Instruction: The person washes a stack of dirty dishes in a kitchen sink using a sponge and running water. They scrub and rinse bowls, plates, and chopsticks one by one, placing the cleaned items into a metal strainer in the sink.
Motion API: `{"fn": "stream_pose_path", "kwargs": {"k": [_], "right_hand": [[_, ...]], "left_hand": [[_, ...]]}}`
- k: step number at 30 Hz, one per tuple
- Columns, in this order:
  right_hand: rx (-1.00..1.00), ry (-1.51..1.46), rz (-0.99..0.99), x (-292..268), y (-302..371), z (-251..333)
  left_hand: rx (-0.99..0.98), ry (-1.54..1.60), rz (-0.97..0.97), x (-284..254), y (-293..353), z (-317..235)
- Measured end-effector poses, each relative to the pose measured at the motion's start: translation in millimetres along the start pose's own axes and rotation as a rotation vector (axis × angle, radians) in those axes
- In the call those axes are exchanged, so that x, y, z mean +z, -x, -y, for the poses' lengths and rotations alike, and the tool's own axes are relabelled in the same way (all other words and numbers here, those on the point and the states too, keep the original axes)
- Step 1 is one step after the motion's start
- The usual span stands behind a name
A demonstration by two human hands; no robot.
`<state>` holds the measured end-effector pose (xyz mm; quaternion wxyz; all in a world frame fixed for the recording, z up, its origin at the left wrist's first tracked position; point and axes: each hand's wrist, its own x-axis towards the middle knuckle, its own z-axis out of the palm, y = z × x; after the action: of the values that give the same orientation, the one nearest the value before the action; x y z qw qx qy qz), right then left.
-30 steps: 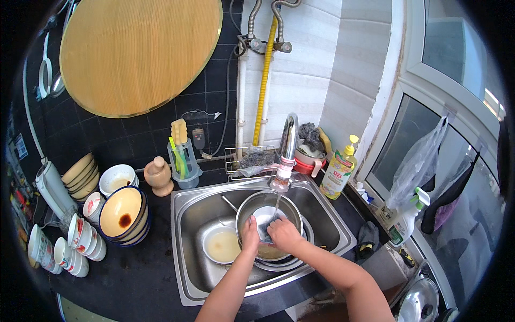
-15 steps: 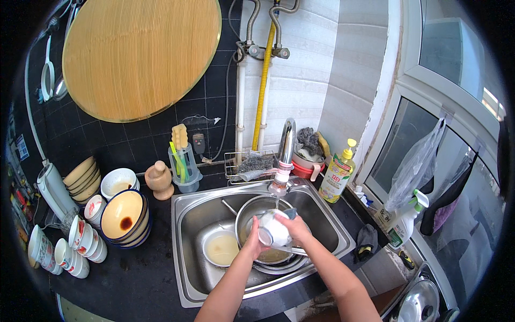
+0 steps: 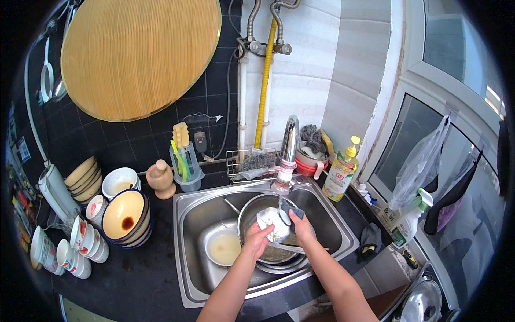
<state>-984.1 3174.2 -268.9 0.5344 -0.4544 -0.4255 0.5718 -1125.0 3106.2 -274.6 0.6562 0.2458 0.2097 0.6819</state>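
Over the sink (image 3: 189, 268), my left hand (image 3: 257, 240) is closed on a small white bowl (image 3: 270, 221) with a flower pattern, tilted so its foot ring shows. My right hand (image 3: 302, 225) pinches a grey-green scrubbing cloth (image 3: 290, 208) close beside the bowl's far right side. A thin stream of water runs from the faucet (image 3: 289, 137) right above them. Beneath my hands a metal pan (image 3: 247, 210) with a handle lies in the basin, on other metal ware. To its left a pale bowl (image 3: 222, 247) holds cloudy liquid.
Stacked bowls (image 3: 124, 216) and several patterned cups (image 3: 81, 236) stand on the counter at left, near a wooden mortar (image 3: 160, 180) and a utensil holder (image 3: 186, 167). Behind the sink is a wire rack (image 3: 252, 163). A yellow soap bottle (image 3: 339, 174) and spray bottle (image 3: 409, 220) are at right.
The white bowl has turned over in my left hand, so its patterned outside and foot show. My right hand with the cloth has drawn slightly right, off the bowl's body.
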Motion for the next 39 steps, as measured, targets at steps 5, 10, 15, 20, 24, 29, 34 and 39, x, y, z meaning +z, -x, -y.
{"fn": "stream_pose_path", "kwargs": {"k": [5, 10, 15, 20, 24, 29, 34, 39], "right_hand": [[-0.569, 0.488, 0.350, 13.6, 40.3, 25.6], [-0.924, 1.018, 0.561, 27.9, 69.6, 47.1], [-0.761, 0.885, 0.482, 35.2, 23.8, 48.0], [-0.751, 0.657, 0.457, 30.4, 13.2, 36.9], [-0.938, 0.879, 0.517, 29.6, 49.9, 34.3], [-0.734, 0.831, 0.275, 37.3, 20.7, 49.8], [-0.784, 0.848, 0.496, 16.7, -14.9, 26.7], [-0.986, 1.060, 0.470, 36.1, 54.5, 46.4]], "left_hand": [[0.062, -0.054, -0.059, -6.5, -2.7, 2.1], [0.026, -0.258, -0.140, -6.5, 0.5, 3.7], [0.024, -0.360, 0.040, -7.9, -0.8, 9.3], [0.020, -0.345, -0.018, -7.3, -2.5, 4.8], [0.027, -0.476, -0.101, -12.9, 0.0, -0.5], [0.000, -0.422, 0.039, -9.7, -2.4, 3.8], [-0.024, -0.450, 0.016, -5.1, -1.2, 3.0], [0.050, -0.677, -0.063, -13.1, -1.8, 4.0]]}}
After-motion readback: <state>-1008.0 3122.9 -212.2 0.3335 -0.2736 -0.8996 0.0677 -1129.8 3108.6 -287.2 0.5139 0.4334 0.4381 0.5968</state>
